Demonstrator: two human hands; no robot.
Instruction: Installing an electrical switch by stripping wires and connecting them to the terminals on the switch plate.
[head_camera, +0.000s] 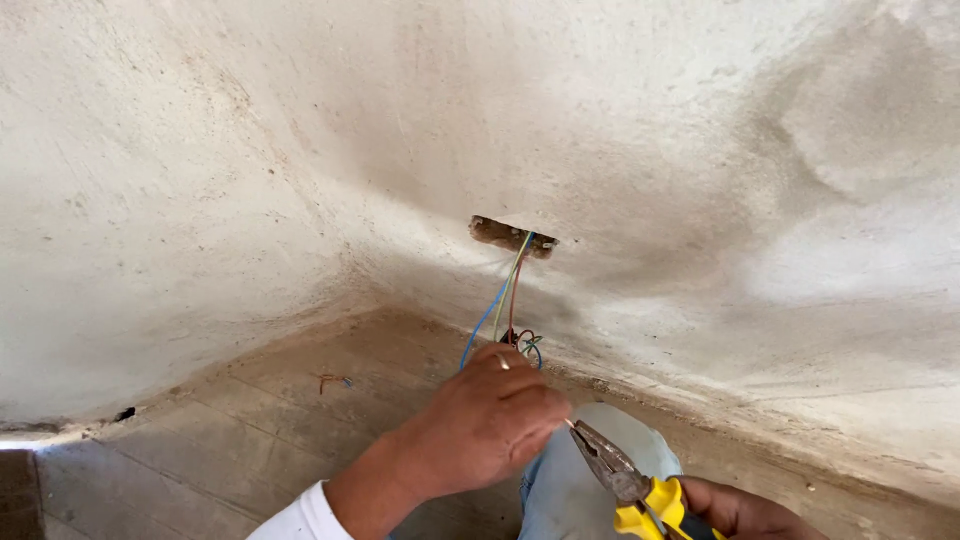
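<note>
My left hand (480, 425) is closed around a bundle of thin wires (505, 295), blue, green and red, that hang out of a rectangular hole in the plaster wall (512, 236). A ring shows on one finger. My right hand (735, 508), low at the bottom edge, grips pliers (625, 478) with yellow handles and grey jaws. The jaw tips point up-left and touch a wire end at my left fist. My knee in light blue jeans (580, 480) sits under the pliers.
Rough whitish plaster walls (250, 150) meet in a corner on the left. A dusty tiled floor (230, 440) runs below. Small scraps of wire (330, 380) lie on the floor near the wall.
</note>
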